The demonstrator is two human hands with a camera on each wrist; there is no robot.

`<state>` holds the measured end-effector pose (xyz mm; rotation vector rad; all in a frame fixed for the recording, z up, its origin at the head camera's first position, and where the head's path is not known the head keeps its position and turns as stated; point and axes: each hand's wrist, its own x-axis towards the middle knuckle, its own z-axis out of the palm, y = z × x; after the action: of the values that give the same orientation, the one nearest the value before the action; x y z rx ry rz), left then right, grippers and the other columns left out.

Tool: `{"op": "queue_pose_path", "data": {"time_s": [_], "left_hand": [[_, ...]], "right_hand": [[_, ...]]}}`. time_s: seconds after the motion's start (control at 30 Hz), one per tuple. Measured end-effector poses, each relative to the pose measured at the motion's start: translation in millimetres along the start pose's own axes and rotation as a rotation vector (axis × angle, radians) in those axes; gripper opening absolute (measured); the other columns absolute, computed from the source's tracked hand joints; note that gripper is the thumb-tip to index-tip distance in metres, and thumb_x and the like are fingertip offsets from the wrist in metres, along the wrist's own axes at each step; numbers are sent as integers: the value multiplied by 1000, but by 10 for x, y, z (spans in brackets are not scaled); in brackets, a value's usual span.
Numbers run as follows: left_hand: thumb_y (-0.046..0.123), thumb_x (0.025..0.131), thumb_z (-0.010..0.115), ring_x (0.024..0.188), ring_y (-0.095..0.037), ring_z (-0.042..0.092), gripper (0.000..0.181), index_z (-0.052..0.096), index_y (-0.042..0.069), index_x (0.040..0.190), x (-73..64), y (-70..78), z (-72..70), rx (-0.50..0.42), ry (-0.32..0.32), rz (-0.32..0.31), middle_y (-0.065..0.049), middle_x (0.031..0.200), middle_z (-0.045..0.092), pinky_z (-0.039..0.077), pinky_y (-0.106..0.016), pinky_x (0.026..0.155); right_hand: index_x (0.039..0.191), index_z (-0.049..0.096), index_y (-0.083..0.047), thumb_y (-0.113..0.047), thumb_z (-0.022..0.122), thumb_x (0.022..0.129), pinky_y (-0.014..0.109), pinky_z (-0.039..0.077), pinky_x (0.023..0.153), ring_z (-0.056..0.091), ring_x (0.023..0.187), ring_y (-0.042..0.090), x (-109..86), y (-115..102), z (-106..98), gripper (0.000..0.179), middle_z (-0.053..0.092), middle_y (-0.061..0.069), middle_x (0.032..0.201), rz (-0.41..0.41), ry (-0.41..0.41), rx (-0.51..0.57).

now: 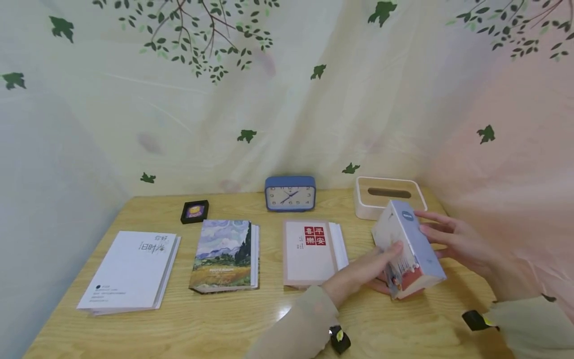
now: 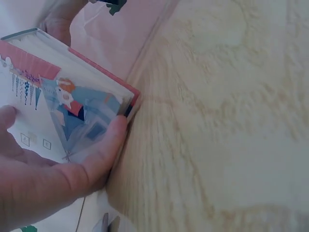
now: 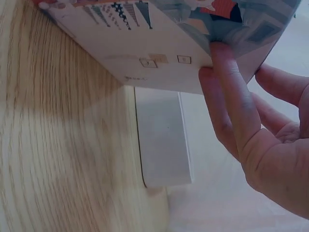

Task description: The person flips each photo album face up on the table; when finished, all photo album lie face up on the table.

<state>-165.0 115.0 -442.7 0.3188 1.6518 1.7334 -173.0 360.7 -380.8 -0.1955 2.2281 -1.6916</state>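
A thick photo album point(image 1: 405, 249) with a pale blue spine and an illustrated cover is held tilted over the right side of the table. My left hand point(image 1: 365, 269) grips it low, with the thumb across the white cover and the fingers below. In the left wrist view, my left hand point(image 2: 63, 179) holds the album point(image 2: 72, 96) near the wood, its pages facing away from the palm. My right hand point(image 1: 462, 244) holds the spine side with spread fingers; its thumb is hidden in the head view. Fingers point(image 3: 236, 92) press on the illustrated cover in the right wrist view.
A white tissue box point(image 1: 363, 209) with a wooden top stands behind the album. To the left lie a pale pink album point(image 1: 298, 264), a landscape-covered album point(image 1: 221, 254) and a white album point(image 1: 125, 269). Behind them stand a blue clock point(image 1: 290, 194) and a small black frame point(image 1: 184, 214).
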Motion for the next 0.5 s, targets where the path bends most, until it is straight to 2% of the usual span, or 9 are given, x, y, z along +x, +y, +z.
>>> {"op": "queue_pose_path", "data": {"time_s": [0.13, 0.3, 0.5], "left_hand": [[67, 100, 44, 90, -29, 70, 66, 55, 10, 131, 10, -16, 28, -74, -24, -31, -11, 97, 67, 60, -51, 81], [71, 98, 43, 101, -38, 68, 77, 60, 2, 127, 23, -34, 70, -190, -49, -53, -16, 105, 68, 55, -56, 89], [71, 97, 45, 109, -43, 65, 78, 54, 5, 135, 41, -84, 79, -270, -98, -37, -23, 118, 65, 53, -59, 92]], "right_hand": [[156, 40, -21, -20, 51, 108, 48, 60, 81, 67, 105, 16, -39, -30, 47, 50, 63, -16, 124, 5, 3, -12], [157, 39, -19, -22, 51, 108, 50, 58, 81, 64, 108, 15, -47, -49, 73, 51, 59, -19, 129, 11, 14, -38], [157, 40, -18, -19, 49, 109, 51, 58, 80, 61, 110, 16, -83, -24, 76, 49, 53, -15, 136, -24, -1, -41]]}}
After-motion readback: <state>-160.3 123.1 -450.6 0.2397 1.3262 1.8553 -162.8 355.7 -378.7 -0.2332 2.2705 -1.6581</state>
